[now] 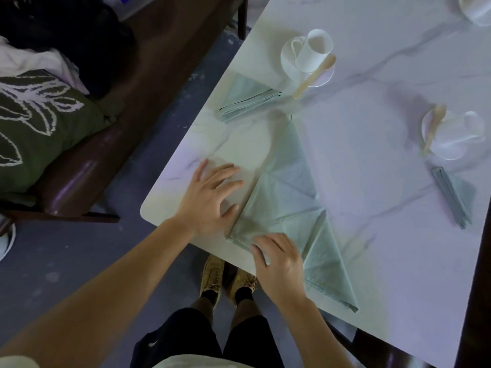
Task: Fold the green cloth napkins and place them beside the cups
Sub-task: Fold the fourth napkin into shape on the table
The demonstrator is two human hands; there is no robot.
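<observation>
So the open napkin (pixel 289 208) is lying on the table (pixel 372 75) near the front edge. It's in a long creased triangle, with one tip pointing up toward the far cup (pixel 316 53) and another reaching the near edge.

The left hand (pixel 210 197) is flat on the table with its fingers spread. The fingertips just touch the napkin's long left edge. The right hand (pixel 279 258) sits on the napkin's near-left corner, right at the table edge, with its fingers bent on the cloth. Honestly can't tell if it's pinching or only pressing.

The far cup stands on a saucer (pixel 285 57) and looks empty inside. A wooden spoon (pixel 314 75) rests on that saucer, with its handle poking over the rim onto the table. A folded napkin (pixel 249 99) lies just beside the saucer on its left.

The right cup (pixel 473 126) is blurry. It sits on its own saucer (pixel 449 151) with a second spoon (pixel 434 126) across it, and I can't make out what's inside. Another folded napkin (pixel 451 195) lies near that saucer, on the nearer side.

Left of the table there's a brown seat (pixel 79 176) with a green cushion (pixel 34 123) on it.
</observation>
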